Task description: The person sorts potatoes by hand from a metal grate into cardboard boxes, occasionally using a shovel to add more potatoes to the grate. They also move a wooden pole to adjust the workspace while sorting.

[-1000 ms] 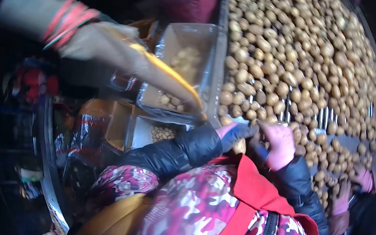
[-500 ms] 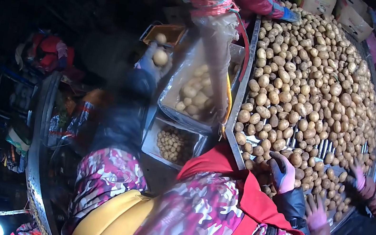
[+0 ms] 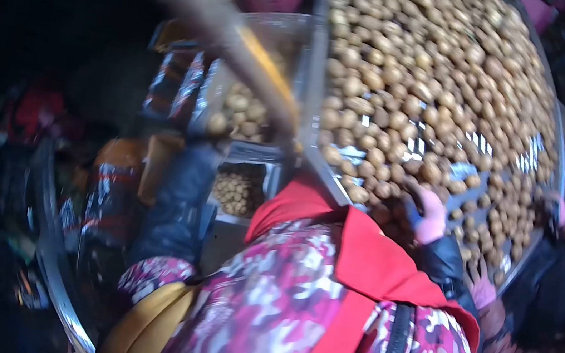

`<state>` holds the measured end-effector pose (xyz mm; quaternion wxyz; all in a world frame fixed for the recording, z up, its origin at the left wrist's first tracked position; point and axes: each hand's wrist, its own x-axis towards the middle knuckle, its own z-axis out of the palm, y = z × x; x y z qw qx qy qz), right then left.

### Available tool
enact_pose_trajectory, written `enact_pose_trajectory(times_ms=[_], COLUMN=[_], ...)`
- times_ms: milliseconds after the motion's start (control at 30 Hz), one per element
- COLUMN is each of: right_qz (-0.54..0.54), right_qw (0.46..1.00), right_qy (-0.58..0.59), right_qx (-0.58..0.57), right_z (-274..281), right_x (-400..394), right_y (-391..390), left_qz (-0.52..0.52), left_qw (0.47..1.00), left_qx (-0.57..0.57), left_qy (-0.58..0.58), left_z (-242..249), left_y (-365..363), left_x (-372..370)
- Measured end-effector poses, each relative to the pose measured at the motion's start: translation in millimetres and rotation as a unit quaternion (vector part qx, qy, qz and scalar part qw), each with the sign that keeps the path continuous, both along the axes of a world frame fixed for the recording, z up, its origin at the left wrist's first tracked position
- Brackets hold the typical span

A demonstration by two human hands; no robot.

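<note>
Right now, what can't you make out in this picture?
All in the head view:
Left hand: motion blur and darkness hide its grip.
Wrapped pole: blurred, upper end cut off by the top edge.
Potato box: partly hidden behind the pole.
Potato table: far end cut off by the top edge.

We see the brightest light on the right, where it falls on the loose potatoes (image 3: 449, 70) and glares white off the slats (image 3: 479, 142) among them; the left sinks into near-black shadow, broken by glints on the curved metal rail (image 3: 67, 306) and on shiny wrapping (image 3: 188, 80); motion blur smears the wrapped post (image 3: 211, 15) at far left, and we find the boxed potatoes (image 3: 238, 109) soft too; the near camouflage jacket (image 3: 256, 310) is well lit yet slightly blurred; we notice wide-angle bending toward the edges, where dark vignetting swallows the corners.
</note>
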<state>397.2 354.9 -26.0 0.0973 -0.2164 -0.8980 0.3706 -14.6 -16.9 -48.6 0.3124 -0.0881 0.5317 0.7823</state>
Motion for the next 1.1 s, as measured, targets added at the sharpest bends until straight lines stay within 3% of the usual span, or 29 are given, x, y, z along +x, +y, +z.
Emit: enact_pose_trajectory(times_ms=[33, 100, 167, 267, 333, 367, 433, 467, 500, 567, 633, 767, 833, 900, 967, 1033, 1067, 1100], right_qz=[0.041, 0.081, 0.103, 0.123, 0.081, 0.05, 0.014, -0.046, -0.105, -0.173, -0.212, -0.258, -0.241, -0.208, -0.205, -0.206, -0.209, -0.211], right_qw=[0.995, 0.986, 0.982, 0.973, 0.975, 0.976, 0.951, 0.947, 0.939, 0.929, 0.929, 0.922, 0.941, 0.94, 0.943, 0.945, 0.946, 0.948], right_qy=[-0.053, -0.118, -0.035, -0.03, -0.036, -0.05, -0.083, -0.11, -0.138, -0.188, -0.197, -0.131, -0.112, -0.123, -0.122, -0.119, -0.119, -0.117], right_qx=[0.08, 0.09, 0.157, 0.193, 0.202, 0.206, 0.296, 0.297, 0.297, 0.266, 0.231, 0.259, 0.208, 0.242, 0.233, 0.224, 0.216, 0.21], right_z=[19, 25, 18, 6, 6, 6, -2, -11, -21, -31, -33, -43, -27, -29, -25, -20, -16, -15], right_x=[-2, -3, 3, 12, 14, 16, 30, 40, 51, 76, 84, 67, 50, 44, 44, 41, 39, 36], right_y=[-4, -9, -13, 2, 14, 23, 50, 62, 73, 99, 111, 99, 87, 85, 90, 97, 99, 100], left_qz=[-0.046, -0.202, -0.345, -0.427, -0.434, -0.455, -0.472, -0.467, -0.421, -0.377, -0.365, -0.396, -0.437, -0.453, -0.519, -0.58, -0.639, -0.624], left_qw=[0.998, 0.971, 0.913, 0.89, 0.893, 0.887, 0.829, 0.778, 0.69, 0.644, 0.629, 0.501, 0.519, 0.625, 0.564, 0.702, 0.635, 0.549], left_qx=[-0.027, -0.126, -0.217, -0.161, -0.106, -0.071, -0.128, -0.181, -0.237, -0.271, -0.231, -0.285, -0.351, -0.364, -0.338, -0.158, -0.187, -0.155], left_qy=[-0.024, -0.03, 0.018, 0.0, 0.055, 0.025, 0.27, 0.379, 0.539, 0.608, 0.647, 0.714, 0.645, 0.521, 0.546, 0.382, 0.391, 0.535], left_z=[-3, 18, 60, 81, 86, 72, 70, 79, 56, 63, 51, 33, 35, 61, 85, 78, 80, 77], left_y=[4, 16, 53, 115, 164, 185, 226, 248, 266, 299, 333, 383, 391, 390, 380, 368, 366, 373], left_x=[18, 56, 101, 137, 156, 151, 154, 158, 145, 143, 141, 133, 124, 128, 131, 141, 140, 139])
